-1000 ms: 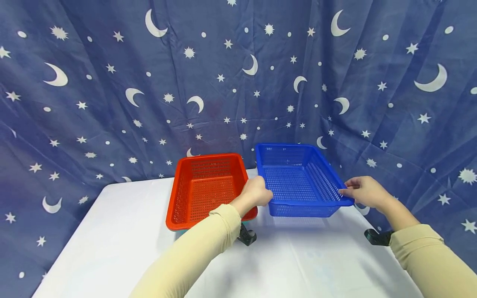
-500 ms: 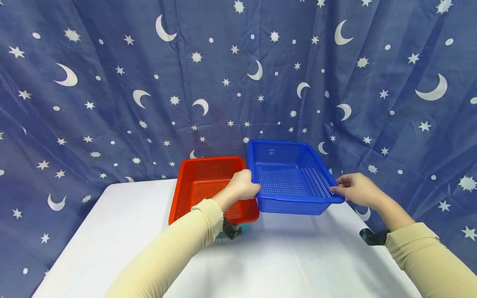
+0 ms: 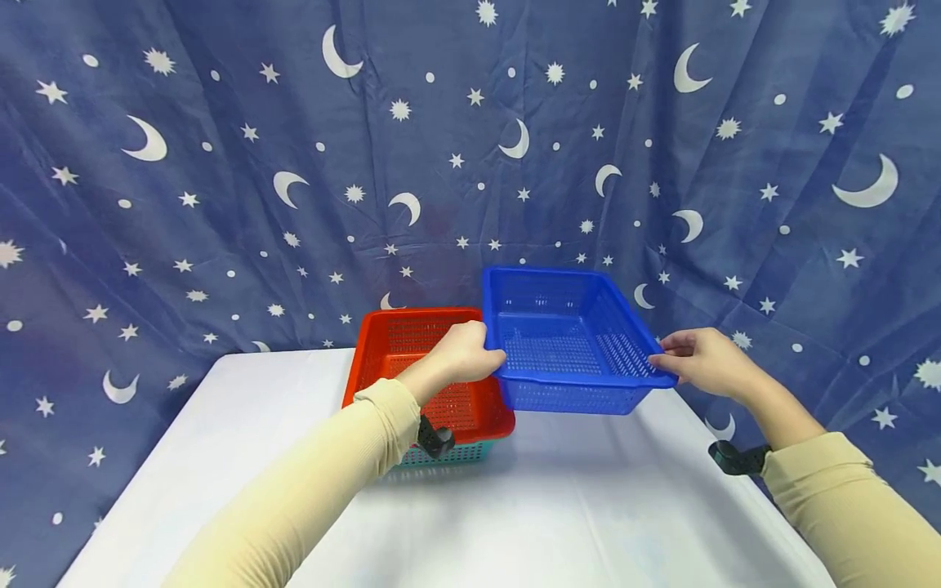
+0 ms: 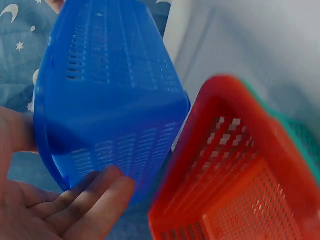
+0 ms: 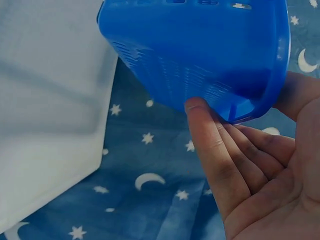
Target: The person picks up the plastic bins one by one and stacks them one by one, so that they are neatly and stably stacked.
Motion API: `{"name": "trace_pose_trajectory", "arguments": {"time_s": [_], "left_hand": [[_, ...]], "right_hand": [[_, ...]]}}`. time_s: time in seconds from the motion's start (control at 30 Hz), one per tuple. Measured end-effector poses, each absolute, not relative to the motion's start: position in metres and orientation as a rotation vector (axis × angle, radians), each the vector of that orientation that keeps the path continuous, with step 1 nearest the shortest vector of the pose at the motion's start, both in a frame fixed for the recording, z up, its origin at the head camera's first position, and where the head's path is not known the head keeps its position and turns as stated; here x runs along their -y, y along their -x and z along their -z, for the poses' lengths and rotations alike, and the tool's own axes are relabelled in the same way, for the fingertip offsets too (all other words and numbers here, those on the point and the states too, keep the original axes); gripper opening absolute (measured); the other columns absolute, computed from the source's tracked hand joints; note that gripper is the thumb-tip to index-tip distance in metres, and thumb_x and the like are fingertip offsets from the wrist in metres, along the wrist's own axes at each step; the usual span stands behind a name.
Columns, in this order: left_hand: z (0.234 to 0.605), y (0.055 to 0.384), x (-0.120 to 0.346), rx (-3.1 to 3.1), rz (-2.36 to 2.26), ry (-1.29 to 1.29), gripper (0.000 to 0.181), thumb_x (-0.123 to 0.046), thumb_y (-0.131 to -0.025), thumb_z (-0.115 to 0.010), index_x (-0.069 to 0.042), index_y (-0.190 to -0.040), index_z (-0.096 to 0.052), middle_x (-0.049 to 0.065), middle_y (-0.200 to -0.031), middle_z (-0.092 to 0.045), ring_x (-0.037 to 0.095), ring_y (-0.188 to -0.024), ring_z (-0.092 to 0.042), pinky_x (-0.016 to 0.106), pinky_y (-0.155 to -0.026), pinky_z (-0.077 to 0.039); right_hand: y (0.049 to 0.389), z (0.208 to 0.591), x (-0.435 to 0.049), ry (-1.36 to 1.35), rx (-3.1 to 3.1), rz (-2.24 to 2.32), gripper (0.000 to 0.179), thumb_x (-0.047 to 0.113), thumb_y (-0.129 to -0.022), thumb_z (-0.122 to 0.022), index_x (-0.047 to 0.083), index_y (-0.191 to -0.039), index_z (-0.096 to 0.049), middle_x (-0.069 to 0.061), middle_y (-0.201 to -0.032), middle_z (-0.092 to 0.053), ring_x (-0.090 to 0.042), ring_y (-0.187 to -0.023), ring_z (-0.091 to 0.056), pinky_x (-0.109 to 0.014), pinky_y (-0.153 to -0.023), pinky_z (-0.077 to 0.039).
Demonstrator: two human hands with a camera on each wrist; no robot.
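A blue plastic basket (image 3: 555,343) with slotted sides is held up above the table between both hands. My left hand (image 3: 465,353) grips its left rim, thumb over the edge and fingers against the outer wall, as the left wrist view shows. At the right rim my right hand (image 3: 702,363) pinches the edge; in the right wrist view its fingers (image 5: 215,145) touch the outside wall. Below and left stands a red basket (image 3: 448,408), stacked in a green basket (image 3: 448,453). The left forearm hides part of both. No contents show in the blue basket.
A white-covered table (image 3: 279,408) lies under everything. Behind it hangs a dark blue curtain (image 3: 243,204) with moons and stars, close to the table's far and right edges. Each wrist wears a black camera strap (image 3: 738,459).
Both hands have raised the blue basket and shifted it left, so its left side now overlaps the red basket's right edge in the head view. More of the green basket shows.
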State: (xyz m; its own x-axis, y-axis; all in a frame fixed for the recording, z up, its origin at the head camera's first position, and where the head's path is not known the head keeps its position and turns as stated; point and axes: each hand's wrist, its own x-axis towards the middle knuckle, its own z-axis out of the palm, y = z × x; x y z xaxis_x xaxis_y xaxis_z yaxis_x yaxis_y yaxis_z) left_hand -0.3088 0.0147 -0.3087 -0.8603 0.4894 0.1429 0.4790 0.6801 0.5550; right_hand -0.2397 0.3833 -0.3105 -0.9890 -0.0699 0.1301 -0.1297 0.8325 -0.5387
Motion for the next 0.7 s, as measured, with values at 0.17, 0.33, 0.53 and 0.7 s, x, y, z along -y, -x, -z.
{"name": "trace_pose_trajectory", "arguments": {"time_s": [0.17, 0.33, 0.53, 0.7], "left_hand": [[0.299, 0.311, 0.004, -2.864, -0.968, -0.828, 0.026, -0.019, -0.093, -0.059, -0.001, -0.109, -0.068, 0.004, -0.087, -0.071, 0.018, -0.071, -0.061, 0.031, -0.063, -0.048], [0.297, 0.312, 0.022, -2.910, -0.954, -0.776, 0.025, -0.020, -0.092, -0.059, -0.001, -0.106, -0.068, 0.003, -0.085, -0.071, 0.018, -0.070, -0.062, 0.032, -0.063, -0.050], [0.294, 0.311, 0.047, -2.968, -0.902, -0.774, 0.024, -0.022, -0.092, -0.061, -0.001, -0.102, -0.066, 0.004, -0.083, -0.071, 0.019, -0.071, -0.064, 0.032, -0.065, -0.052], [0.287, 0.308, 0.067, -3.028, -0.857, -0.796, 0.023, -0.023, -0.089, -0.061, -0.001, -0.096, -0.065, 0.004, -0.079, -0.069, 0.020, -0.069, -0.062, 0.033, -0.063, -0.050]], "right_hand": [[0.248, 0.302, -0.369, -0.194, 2.890, -0.829, 0.047, 0.029, -0.097, -0.072, -0.013, -0.117, -0.065, -0.010, -0.093, -0.073, -0.018, -0.076, -0.070, -0.028, -0.066, -0.059], [0.256, 0.300, -0.351, -0.252, 2.880, -0.849, 0.042, 0.026, -0.096, -0.072, -0.011, -0.115, -0.067, -0.010, -0.094, -0.074, -0.017, -0.076, -0.071, -0.030, -0.067, -0.060], [0.260, 0.303, -0.330, -0.295, 2.869, -0.819, 0.038, 0.024, -0.096, -0.071, -0.010, -0.112, -0.068, -0.008, -0.090, -0.074, -0.017, -0.074, -0.071, -0.031, -0.067, -0.060], [0.266, 0.303, -0.313, -0.326, 2.834, -0.802, 0.034, 0.024, -0.095, -0.072, -0.008, -0.108, -0.070, -0.005, -0.086, -0.073, -0.016, -0.073, -0.070, -0.030, -0.064, -0.057]]}}
